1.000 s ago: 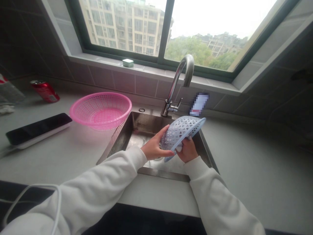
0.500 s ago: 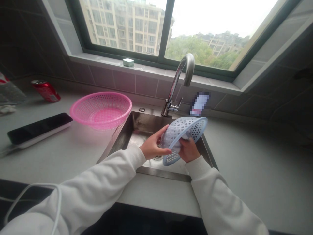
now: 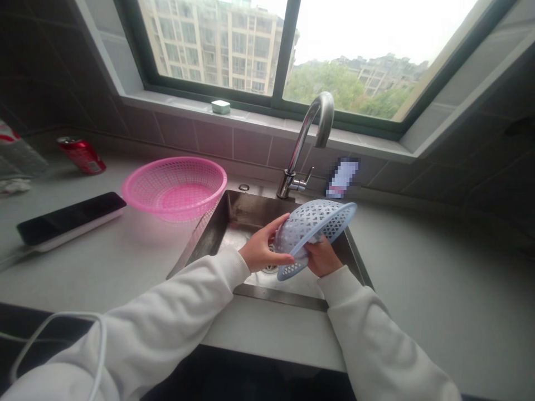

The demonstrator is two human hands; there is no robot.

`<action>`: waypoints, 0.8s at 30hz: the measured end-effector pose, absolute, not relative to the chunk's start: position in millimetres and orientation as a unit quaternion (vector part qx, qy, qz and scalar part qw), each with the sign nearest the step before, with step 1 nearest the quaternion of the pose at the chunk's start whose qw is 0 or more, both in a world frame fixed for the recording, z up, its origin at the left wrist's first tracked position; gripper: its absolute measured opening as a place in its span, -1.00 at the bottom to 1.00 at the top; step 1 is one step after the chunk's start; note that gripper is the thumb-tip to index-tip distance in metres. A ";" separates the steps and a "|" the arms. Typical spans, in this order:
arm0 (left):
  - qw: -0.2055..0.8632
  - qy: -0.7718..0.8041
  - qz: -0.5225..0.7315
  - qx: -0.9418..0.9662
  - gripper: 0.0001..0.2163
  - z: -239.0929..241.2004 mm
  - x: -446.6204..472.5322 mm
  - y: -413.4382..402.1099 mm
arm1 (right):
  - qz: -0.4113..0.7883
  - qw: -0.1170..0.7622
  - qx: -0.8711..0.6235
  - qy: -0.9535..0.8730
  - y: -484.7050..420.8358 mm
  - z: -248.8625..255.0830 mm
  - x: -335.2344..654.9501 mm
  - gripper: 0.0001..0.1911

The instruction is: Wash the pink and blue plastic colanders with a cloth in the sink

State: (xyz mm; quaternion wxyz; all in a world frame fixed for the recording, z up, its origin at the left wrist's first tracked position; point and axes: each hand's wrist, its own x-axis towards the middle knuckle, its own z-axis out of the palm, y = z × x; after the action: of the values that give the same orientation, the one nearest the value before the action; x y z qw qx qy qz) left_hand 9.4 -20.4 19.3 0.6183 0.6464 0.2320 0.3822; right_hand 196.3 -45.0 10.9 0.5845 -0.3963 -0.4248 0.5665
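Note:
A light blue plastic colander (image 3: 307, 223) with cut-out holes is tilted on its side over the stainless steel sink (image 3: 234, 209). My left hand (image 3: 267, 248) grips its outer left side, thumb by the rim and fingers round the bowl. My right hand (image 3: 321, 257) reaches inside the colander with bent fingers. Its fingertips are mostly hidden, and what they hold against the inner wall cannot be made out. Behind the colander stands a chrome faucet (image 3: 292, 153), with no water visible coming from it.
A pink basket (image 3: 173, 209) stands left of the sink on the counter (image 3: 146, 273). Further left are a long black-topped device (image 3: 71, 217), a red can (image 3: 82, 155) and a clear plastic bottle (image 3: 19, 153). A blurred phone (image 3: 343, 177) leans at the back wall. A small box (image 3: 220, 107) sits on the sill.
The colander has tilted slightly in my hands. My right hand's fingers have gone deeper behind its rim, covering the pale patch seen beside them before.

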 end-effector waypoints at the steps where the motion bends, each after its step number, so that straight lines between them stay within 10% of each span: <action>1: 0.617 0.236 0.385 0.644 0.08 19.1 9.9 -19.8 | 0.560 0.563 -0.409 -0.450 -44.8 8.2 195.7 -0.42; 24: 0.588 0.253 0.372 0.673 -0.04 17.3 7.1 -16.5 | 0.566 0.654 -0.374 -0.335 -46.1 21.9 198.5 -0.45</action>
State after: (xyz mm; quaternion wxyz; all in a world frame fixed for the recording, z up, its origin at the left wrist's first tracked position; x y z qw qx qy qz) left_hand 7.1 -16.5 17.3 0.5877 0.6726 0.2529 0.3719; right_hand 198.5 -46.1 21.9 0.6537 -0.3735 -0.3354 0.5663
